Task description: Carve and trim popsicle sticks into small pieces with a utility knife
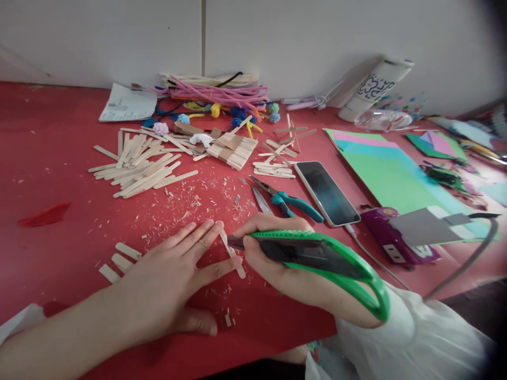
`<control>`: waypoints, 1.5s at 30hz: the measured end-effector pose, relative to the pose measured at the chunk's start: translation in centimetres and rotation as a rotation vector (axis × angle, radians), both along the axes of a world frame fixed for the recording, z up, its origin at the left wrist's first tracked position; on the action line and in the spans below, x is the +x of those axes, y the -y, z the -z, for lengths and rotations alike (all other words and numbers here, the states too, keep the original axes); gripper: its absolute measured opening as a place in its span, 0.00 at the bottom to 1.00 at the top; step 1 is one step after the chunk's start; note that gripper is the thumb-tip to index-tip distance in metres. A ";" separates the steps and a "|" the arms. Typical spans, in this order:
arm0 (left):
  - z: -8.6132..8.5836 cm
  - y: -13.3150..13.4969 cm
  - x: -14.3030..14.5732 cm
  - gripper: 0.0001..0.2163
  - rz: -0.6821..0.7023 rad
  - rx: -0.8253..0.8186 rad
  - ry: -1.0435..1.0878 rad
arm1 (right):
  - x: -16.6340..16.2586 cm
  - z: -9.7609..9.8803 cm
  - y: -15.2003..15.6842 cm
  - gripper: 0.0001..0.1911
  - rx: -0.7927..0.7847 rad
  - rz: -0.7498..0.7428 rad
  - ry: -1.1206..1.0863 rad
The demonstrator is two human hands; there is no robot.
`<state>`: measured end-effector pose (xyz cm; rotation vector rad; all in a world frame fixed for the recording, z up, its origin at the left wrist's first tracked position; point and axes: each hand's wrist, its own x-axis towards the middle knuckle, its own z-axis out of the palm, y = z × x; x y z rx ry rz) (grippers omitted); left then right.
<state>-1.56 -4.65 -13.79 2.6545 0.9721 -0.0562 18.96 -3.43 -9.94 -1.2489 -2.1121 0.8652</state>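
My left hand [174, 274] lies flat on the red table [51, 174] with fingers spread, its fingertips pressing down a short wooden craft stick [233, 254]. My right hand [273, 253] is closed round a green and black utility knife [317, 253], whose tip meets the stick near my left fingertips. Wood shavings [198, 203] are scattered just beyond both hands. Three short cut stick pieces [119, 259] lie left of my left hand.
A pile of craft sticks [138, 166], a glued stick panel [233, 148], pipe cleaners [217, 95] and pompoms lie further back. Teal pliers [289, 199], a phone [327, 192], coloured paper [380, 169] and a purple device [396, 237] sit right.
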 end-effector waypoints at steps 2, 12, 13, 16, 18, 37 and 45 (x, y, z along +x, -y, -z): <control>-0.1 0.0 0.1 0.33 -0.005 -0.011 0.014 | -0.1 0.4 0.1 0.07 0.009 -0.001 -0.015; -0.4 -0.2 0.3 0.36 0.021 0.024 -0.018 | -0.4 1.1 0.3 0.07 0.054 0.031 -0.011; -0.4 -0.2 0.3 0.35 0.024 0.027 -0.020 | -0.4 1.1 0.3 0.07 0.048 0.029 -0.007; -0.4 -0.1 0.2 0.33 0.018 0.030 -0.021 | -0.3 0.8 0.3 0.07 0.029 0.019 0.013; -0.3 -0.2 0.2 0.34 0.008 0.034 -0.007 | -0.1 0.4 0.3 0.07 0.017 0.007 0.028; 0.2 -0.2 -0.1 0.32 0.012 0.045 0.009 | -0.2 0.8 0.3 0.08 0.034 0.005 0.006; 0.3 -0.1 -0.1 0.32 0.007 0.071 0.003 | 0.2 -0.3 0.2 0.08 -0.032 -0.006 0.056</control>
